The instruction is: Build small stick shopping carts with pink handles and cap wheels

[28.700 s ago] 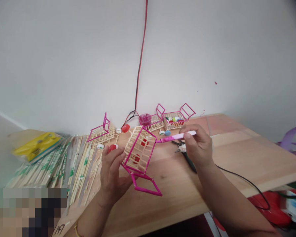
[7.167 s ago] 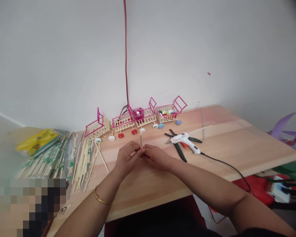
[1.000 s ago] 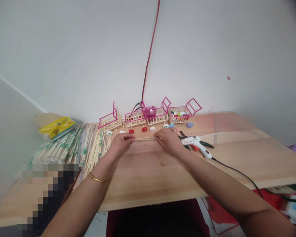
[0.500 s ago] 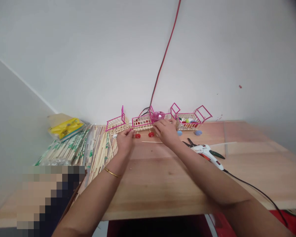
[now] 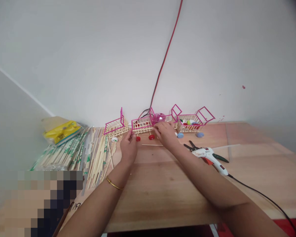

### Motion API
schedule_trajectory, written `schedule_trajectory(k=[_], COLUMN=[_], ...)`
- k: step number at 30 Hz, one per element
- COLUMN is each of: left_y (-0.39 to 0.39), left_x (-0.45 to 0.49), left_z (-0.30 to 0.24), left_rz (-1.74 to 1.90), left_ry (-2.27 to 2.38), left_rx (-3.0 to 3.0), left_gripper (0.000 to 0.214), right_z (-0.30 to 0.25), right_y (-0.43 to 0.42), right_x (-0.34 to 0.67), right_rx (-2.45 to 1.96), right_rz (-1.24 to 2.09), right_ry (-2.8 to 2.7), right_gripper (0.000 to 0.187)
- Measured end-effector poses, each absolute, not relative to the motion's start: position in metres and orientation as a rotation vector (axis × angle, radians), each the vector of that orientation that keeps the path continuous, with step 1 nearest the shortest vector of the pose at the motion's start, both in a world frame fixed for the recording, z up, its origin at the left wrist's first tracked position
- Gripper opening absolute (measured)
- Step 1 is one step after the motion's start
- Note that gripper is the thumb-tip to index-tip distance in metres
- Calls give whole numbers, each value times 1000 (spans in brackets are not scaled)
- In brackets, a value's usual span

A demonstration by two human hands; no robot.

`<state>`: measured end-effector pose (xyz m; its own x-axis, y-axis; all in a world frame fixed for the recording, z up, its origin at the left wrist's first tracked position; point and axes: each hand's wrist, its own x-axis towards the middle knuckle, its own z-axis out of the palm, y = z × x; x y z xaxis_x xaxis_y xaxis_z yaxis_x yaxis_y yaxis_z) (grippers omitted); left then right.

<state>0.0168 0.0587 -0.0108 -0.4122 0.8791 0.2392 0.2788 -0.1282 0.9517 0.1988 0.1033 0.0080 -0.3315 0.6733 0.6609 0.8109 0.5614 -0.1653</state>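
Note:
A small toy cart (image 5: pixel 142 124) built of thin wooden sticks, with a magenta rim and red bottle-cap wheels, stands between my hands near the wall. My left hand (image 5: pixel 128 147) is closed, its fingertips pinching the cart's front left corner. At its right end, my right hand (image 5: pixel 165 134) has bent fingers closed on the cart's edge, hiding part of it. Behind that hand shows a round clear pink container (image 5: pixel 159 118). Another stick cart (image 5: pixel 114 128) with a white wheel is to the left. The cart on the right (image 5: pixel 188 123) has blue wheels and holds coloured caps.
Loose wooden sticks (image 5: pixel 97 158) and packaged sticks (image 5: pixel 59 149) lie at left beneath a yellow bag (image 5: pixel 62 131). A white glue gun (image 5: pixel 206 154) with a black cord lies at right beside dark-handled pliers (image 5: pixel 220 158). One stick (image 5: pixel 151 145) lies before the cart.
My left hand has turned more upright, its fingertips still at the cart's left corner. The right hand stays at the right end. The whole view has shifted slightly.

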Motion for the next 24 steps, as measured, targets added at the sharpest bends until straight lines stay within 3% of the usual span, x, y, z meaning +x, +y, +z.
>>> schedule_trajectory(k=[13,18,24], left_y=[56,42,16], left_x=[10,5,39], left_z=[-9,2,10], left_rz=[1530,1519,1051], left_ry=[1664,1906,1508], left_rx=[1421,2056,2649], left_gripper=[32,33,26], right_z=[15,26,28], right_y=[100,74,25], right_x=[198,204,209], right_rx=[-1158,-1092,-1107], right_rz=[-173,-139,-145], right_ry=[-2097,-2209,-2252], right_gripper=[15,13,16])
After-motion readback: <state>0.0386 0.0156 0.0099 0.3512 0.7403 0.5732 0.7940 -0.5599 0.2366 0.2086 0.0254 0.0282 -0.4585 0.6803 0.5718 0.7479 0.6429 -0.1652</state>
